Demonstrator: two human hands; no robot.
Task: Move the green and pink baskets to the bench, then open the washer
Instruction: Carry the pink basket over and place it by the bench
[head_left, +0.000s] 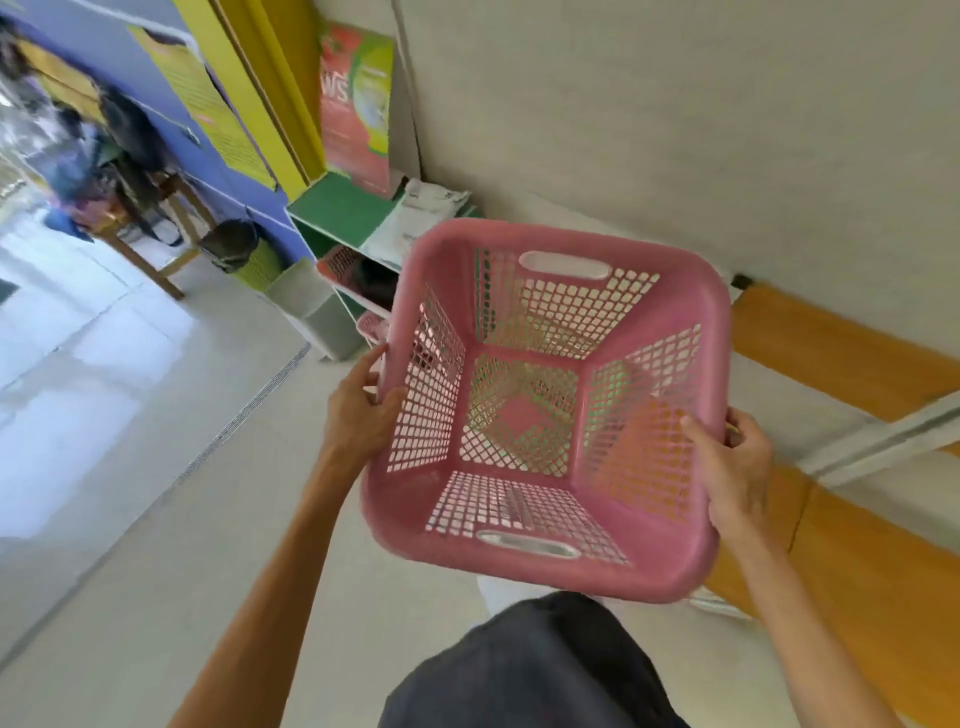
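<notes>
Both hands, left hand (358, 410) and right hand (737, 467), carry the empty pink plastic lattice basket (545, 410) in mid-air, fingers (698, 436) clamped on opposite rims; no green basket or washer visible, so most work seemingly remains.

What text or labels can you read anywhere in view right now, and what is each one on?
"WS": large white letters on the red and green poster leaning on the wall above the green shelf; its smaller print is blurred.
Yellow wall notice: print too small to read.
White bag on the shelf: markings unreadable.
Pink basket: no text visible.
</notes>
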